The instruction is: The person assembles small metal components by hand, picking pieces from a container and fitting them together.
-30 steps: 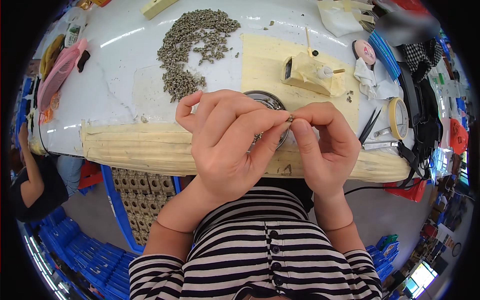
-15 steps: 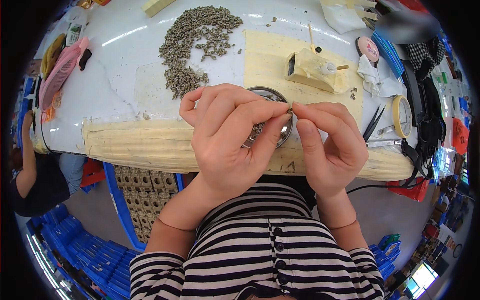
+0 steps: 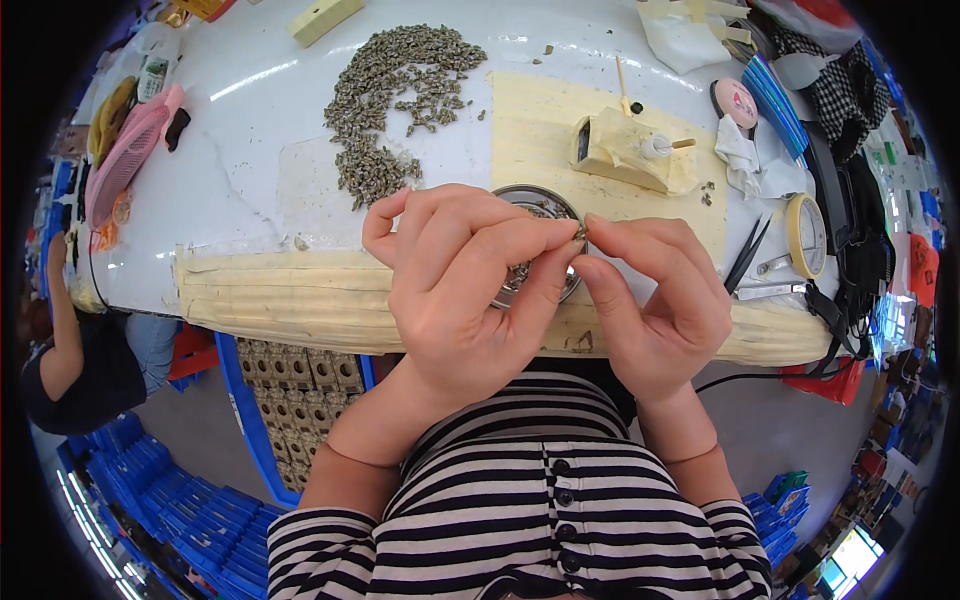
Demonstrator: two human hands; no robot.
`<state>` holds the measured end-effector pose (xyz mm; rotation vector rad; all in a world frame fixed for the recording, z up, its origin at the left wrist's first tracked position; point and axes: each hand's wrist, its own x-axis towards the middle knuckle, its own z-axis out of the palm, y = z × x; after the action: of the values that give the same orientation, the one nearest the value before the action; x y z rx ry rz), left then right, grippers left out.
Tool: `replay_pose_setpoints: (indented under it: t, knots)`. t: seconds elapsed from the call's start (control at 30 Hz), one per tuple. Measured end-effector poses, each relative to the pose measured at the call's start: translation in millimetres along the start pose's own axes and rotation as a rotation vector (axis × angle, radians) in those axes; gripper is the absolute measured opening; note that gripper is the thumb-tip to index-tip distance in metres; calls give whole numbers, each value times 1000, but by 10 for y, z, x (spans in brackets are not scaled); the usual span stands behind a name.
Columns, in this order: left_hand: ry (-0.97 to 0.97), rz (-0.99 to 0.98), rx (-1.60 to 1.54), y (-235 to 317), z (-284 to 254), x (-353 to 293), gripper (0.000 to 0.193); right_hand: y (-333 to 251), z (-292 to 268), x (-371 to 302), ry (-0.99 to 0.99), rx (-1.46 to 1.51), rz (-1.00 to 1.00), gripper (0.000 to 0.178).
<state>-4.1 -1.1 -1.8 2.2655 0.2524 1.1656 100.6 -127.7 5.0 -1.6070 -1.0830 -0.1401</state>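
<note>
Pinched 1 small metal part [image 3: 580, 231] in left hand [image 3: 470, 290], thumb to index, over right edge of round dish [image 3: 530, 188]; had right hand [image 3: 660, 300] just beside, thumb and index parted; couldn't tell if touching; probably called for light pinch, steady wrists, working above dish to catch drops; counted 1 dish, 1 tape roll [image 3: 794, 235], 1 black pointed tool [image 3: 747, 258]; couldn't count overlapping heap of parts [image 3: 370, 95].

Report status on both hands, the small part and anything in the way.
Left hand pinching small metal part. Right hand alongside, fingers and thumb apart. Round dish partly hidden by left hand; no obstruction seen.
</note>
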Motion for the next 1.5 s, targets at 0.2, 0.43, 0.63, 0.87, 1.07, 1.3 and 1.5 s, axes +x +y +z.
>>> replay_pose_setpoints:
  t: [0.2, 0.43, 0.63, 0.87, 1.07, 1.3, 1.5]
  knots:
    - [14, -21, -2, 15, 10, -17, 20, 11, -23, -9, -58, 61, 64, 23]
    - [-5, -4, -19, 46, -1, -7, 23, 25, -46, -4, -136, 317, 251, 18]
    - [0, 7, 33, 65, 18, -24, 23, 18, -71, -10, -86, 283, 250, 17]
    - [-14, -4, 94, 79, 24, -5, 22, -30, -17, 2, -20, -21, -49, 23]
    - [8, -24, 65, 67, 17, -22, 23, -10, -14, -19, -19, 5, 6, 25]
    - [-6, 21, 34, 63, -17, -13, 25, 12, -41, -17, -59, 135, 115, 22]
    - [-2, 27, 42, 77, -13, -20, 23, 4, -33, -11, -75, 209, 167, 10]
